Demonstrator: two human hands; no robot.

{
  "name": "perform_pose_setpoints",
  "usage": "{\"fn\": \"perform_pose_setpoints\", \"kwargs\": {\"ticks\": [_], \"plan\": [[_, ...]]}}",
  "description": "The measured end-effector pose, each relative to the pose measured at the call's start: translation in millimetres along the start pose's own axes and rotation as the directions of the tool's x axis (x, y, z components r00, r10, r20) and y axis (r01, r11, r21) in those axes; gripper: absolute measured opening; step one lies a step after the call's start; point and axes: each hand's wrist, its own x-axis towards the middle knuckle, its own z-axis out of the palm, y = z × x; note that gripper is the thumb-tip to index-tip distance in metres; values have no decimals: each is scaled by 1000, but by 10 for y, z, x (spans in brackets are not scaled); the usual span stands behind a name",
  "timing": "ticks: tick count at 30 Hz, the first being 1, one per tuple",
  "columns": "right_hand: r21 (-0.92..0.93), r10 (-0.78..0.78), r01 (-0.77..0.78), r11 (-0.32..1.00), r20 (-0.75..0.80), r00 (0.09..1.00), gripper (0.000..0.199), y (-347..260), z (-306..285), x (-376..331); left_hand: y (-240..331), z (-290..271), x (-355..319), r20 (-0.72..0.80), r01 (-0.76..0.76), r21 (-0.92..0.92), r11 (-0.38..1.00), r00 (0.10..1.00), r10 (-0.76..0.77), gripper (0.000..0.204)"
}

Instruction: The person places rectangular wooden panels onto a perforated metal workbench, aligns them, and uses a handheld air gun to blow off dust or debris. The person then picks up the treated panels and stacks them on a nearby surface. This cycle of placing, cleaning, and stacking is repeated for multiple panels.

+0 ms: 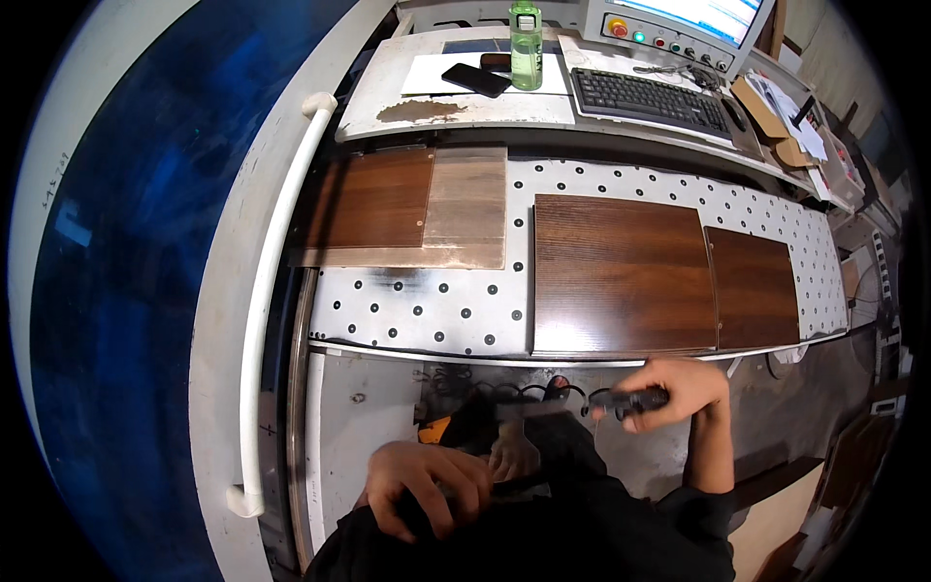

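My right hand (pixel 679 393) is closed round a black-handled tool (pixel 630 400), held just off the front edge of the ball-studded table. A blurred greyish length reaches left from its handle, and a black coiled hose or cord loops behind it; the exact kind of tool is not clear. Close to my body, my left hand (pixel 427 485) has its fingers curled down over something dark that I cannot make out against the black clothing. Beyond my hands, a large dark brown wood-grain panel (pixel 621 276) lies flat on the table, with a smaller brown panel (pixel 754 291) along its right side.
More wood-grain panels (pixel 465 209) overlap at the table's left end. A white rail (pixel 276 291) runs beside a blue machine cover (pixel 126 291). On the rear shelf stand a green bottle (pixel 526 53), a phone (pixel 476 80), a keyboard (pixel 650 99) and a monitor with buttons (pixel 679 24).
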Motion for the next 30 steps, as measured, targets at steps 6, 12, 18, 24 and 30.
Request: {"fn": "perform_pose_setpoints", "kwargs": {"ticks": [6, 12, 18, 24, 30], "plan": [[518, 327, 195, 833, -745, 582, 30, 378, 330, 289, 46, -1069, -264, -748, 736, 530, 421, 640, -178, 56], [562, 371, -55, 825, -466, 803, 24, 558, 485, 859, -381, -3146, -1324, -853, 835, 393, -385, 487, 186, 63], [572, 385, -29, 820, -513, 767, 24, 414, 773, 1284, -910, -3147, -1553, -824, 782, 298, -547, 500, 266, 56], [386, 407, -223, 895, -502, 763, 37, 409, 838, 1741, -1258, -2413, -1469, -779, 769, 322, -553, 547, 307, 55], [115, 180, -146, 983, -789, 587, 34, 557, 967, 2328, -1157, -1322, -1279, -897, 883, 415, -219, 438, 66, 60]]}}
